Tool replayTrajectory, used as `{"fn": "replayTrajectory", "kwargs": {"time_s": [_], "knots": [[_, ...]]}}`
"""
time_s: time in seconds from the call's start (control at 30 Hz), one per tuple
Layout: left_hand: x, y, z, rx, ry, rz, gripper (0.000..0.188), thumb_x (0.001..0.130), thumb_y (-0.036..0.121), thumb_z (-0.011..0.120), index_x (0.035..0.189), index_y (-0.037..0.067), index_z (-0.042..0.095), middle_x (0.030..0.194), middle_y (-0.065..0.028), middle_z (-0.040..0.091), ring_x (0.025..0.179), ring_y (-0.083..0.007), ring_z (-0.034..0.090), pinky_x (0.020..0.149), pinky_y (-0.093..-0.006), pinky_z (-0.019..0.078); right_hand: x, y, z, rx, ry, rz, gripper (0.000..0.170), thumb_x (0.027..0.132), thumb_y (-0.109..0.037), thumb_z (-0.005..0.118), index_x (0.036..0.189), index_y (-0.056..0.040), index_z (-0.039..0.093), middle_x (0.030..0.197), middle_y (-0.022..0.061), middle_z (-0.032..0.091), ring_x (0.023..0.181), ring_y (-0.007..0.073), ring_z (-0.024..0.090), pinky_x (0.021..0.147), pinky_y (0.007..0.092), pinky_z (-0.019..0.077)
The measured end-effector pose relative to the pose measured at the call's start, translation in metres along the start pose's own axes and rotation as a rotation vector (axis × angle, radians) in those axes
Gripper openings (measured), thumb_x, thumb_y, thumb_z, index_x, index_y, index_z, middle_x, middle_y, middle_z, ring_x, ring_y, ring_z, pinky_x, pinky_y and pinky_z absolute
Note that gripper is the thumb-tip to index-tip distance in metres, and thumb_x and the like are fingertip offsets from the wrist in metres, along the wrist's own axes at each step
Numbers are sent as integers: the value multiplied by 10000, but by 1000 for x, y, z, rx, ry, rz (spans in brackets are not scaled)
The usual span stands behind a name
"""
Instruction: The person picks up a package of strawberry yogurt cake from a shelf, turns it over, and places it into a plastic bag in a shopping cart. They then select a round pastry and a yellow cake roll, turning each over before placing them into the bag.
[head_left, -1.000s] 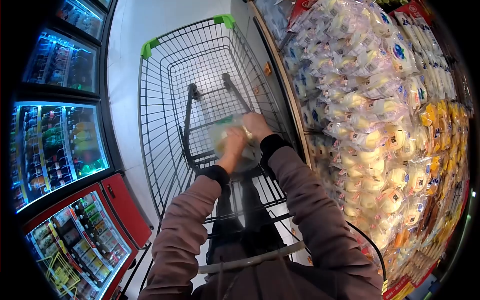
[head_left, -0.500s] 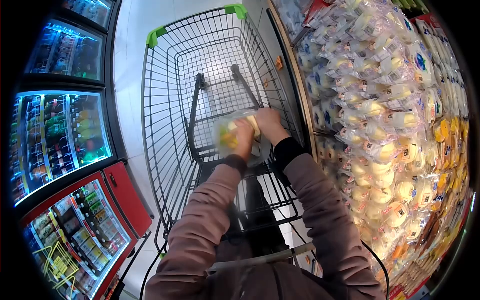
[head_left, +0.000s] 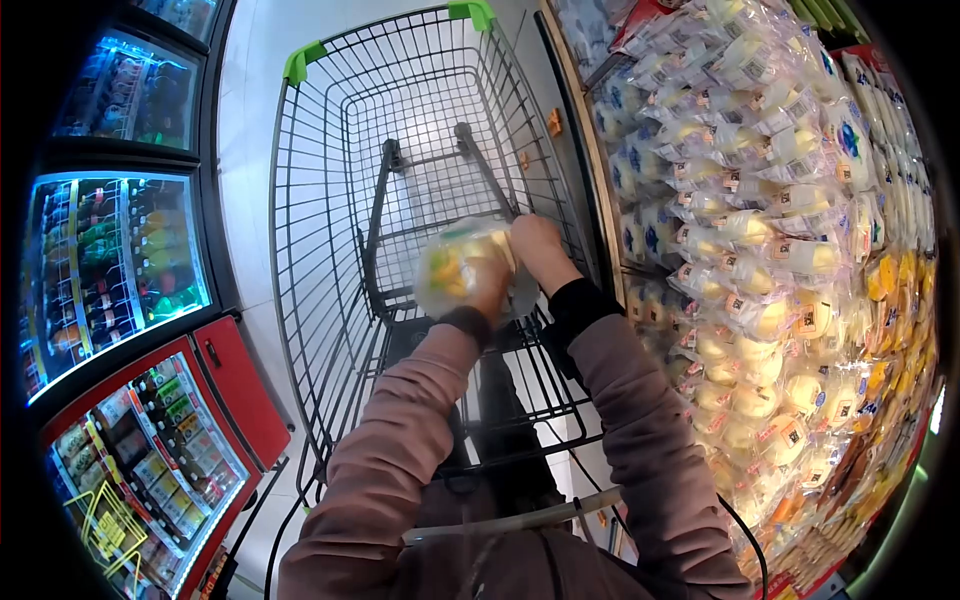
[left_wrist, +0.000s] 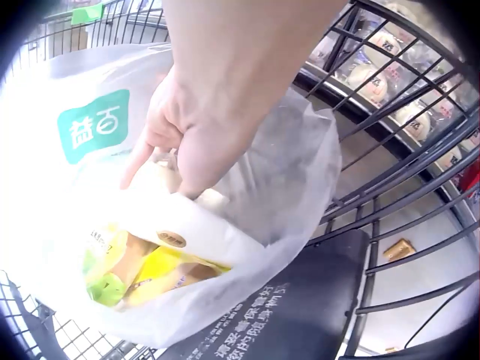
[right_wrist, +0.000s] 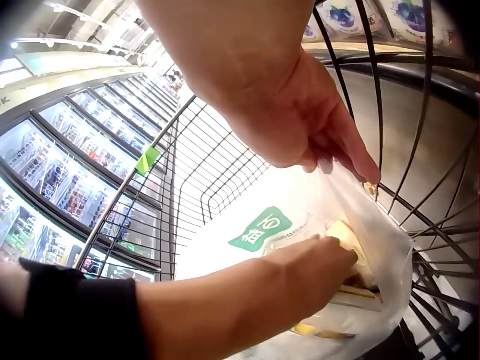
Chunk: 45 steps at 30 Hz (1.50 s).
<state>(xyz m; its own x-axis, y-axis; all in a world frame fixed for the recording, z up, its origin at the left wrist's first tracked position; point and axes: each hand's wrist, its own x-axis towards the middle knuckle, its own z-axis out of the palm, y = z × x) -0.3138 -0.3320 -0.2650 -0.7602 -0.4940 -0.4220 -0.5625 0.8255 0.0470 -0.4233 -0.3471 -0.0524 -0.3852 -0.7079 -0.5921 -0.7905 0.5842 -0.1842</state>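
Observation:
A translucent white plastic bag (head_left: 428,298) with a green logo hangs over the near part of the shopping cart. My right hand (head_left: 538,246) pinches the bag's rim, as the right wrist view shows. Down inside the bag mouth is my left hand (left_wrist: 206,139), thumb and fingers around a pale wrapped food pack (right_wrist: 352,251); part of that pack is hidden by the hand. Yellow-and-green food packages (left_wrist: 169,274) lie lower in the bag, below the left hand.
The wire cart (head_left: 290,200) has green corner caps (head_left: 305,62) and a dark child-seat flap (left_wrist: 300,289). Bagged round buns (head_left: 770,310) are stacked along the right. Drink fridges (head_left: 115,270) and a red-framed cooler (head_left: 245,390) line the left.
Over the last second, my left hand and the bag have shifted slightly, and the yellow contents show more clearly. My right hand has moved a little right in view, staying at the rim.

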Motion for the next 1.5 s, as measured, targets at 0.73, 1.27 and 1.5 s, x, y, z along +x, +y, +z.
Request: {"fn": "replayTrajectory", "kwargs": {"time_s": [0.73,1.27,1.5], "knots": [[-77,-73,-216,115,-76,308,285,758,164,554,1017,48,532,1010,-125,574,903,-238,581,670,-336,468,-20,-4,4,44,56,53,196,722,-173,594,873,-62,651,874,122,642,839,279,622,696,382,501],[-90,-147,-213,-227,-107,-217,223,722,185,505,828,52,650,874,-155,634,826,-296,618,705,-388,485,-45,-2,8,4,176,239,173,780,-94,501,821,-51,663,832,139,645,780,284,636,658,374,517],[-87,-127,-202,-180,9,-120,235,729,252,544,804,50,639,838,-137,631,775,-297,617,657,-394,490,-35,-7,27,-65,313,137,174,777,-85,489,857,-37,635,817,134,644,741,281,640,617,372,518]]}}
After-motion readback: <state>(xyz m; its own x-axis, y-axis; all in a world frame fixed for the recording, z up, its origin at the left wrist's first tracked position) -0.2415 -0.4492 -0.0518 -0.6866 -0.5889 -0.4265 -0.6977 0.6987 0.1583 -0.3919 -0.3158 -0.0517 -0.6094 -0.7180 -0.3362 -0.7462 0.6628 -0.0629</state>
